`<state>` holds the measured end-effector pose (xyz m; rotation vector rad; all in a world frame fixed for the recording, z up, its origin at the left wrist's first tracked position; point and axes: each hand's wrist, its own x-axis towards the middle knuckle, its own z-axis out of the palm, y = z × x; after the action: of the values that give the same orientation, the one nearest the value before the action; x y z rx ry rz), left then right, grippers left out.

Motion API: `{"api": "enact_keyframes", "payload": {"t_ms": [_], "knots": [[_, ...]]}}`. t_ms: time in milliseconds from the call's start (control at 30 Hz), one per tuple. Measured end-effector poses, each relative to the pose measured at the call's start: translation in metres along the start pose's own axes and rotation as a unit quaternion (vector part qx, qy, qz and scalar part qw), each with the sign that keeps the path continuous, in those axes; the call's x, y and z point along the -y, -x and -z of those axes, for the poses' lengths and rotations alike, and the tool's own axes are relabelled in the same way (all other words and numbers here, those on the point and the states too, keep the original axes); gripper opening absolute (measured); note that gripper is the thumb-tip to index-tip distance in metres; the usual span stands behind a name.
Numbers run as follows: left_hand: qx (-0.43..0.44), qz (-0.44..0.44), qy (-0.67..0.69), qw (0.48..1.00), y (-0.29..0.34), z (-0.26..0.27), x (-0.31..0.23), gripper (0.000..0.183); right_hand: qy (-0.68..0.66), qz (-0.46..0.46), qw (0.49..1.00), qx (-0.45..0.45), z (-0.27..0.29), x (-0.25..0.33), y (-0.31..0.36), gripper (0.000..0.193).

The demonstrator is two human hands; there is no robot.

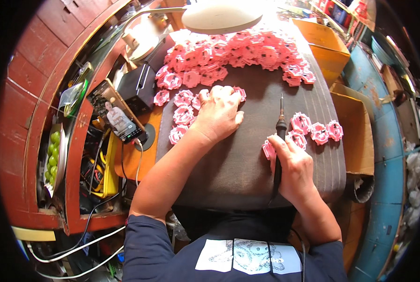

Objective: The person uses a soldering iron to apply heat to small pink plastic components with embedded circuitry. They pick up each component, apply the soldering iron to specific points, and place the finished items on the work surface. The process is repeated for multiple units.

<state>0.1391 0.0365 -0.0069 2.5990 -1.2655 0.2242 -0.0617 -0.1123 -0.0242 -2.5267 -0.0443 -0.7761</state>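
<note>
My right hand (294,164) is wrapped round the dark handle of a soldering iron (281,123), whose metal tip points away from me. Close by lie several pink plastic pieces with a layered, flower-like outline, among them one pink piece (301,122) beside the iron and another (269,149) by my fingers. My left hand (219,112) reaches over the left part of the dark board (247,164), fingers curled down and their tips hidden. A pink piece (239,93) shows just past its fingertips. Left of that hand, more pink pieces (183,114) stand in a loose column.
A large heap of pink pieces (228,49) covers the board's far side under a white lamp (223,16). To the left stand a phone (118,113) on a stand and a black box (137,87). Cardboard boxes (353,131) flank the right edge.
</note>
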Motion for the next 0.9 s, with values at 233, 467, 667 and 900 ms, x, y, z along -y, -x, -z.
{"api": "enact_keyframes", "payload": {"t_ms": [233,467,667,900], "knots": [[0.030,-0.107,0.030,0.993,0.026,0.007,-0.039,0.032,0.059,-0.035,0.997,-0.031,0.004,-0.020,0.005,0.053],[-0.044,-0.140,0.158,0.976,0.094,0.002,-0.050,0.040,-0.104,0.045,0.993,-0.044,-0.006,0.011,0.023,0.052],[-0.099,-0.117,0.231,0.961,0.103,-0.002,-0.047,0.029,-0.064,0.062,0.996,-0.031,-0.020,0.023,0.023,0.063],[-0.135,-0.140,0.261,0.946,0.102,-0.011,-0.045,0.027,-0.048,0.074,0.995,-0.042,-0.023,0.030,0.019,0.051]]}}
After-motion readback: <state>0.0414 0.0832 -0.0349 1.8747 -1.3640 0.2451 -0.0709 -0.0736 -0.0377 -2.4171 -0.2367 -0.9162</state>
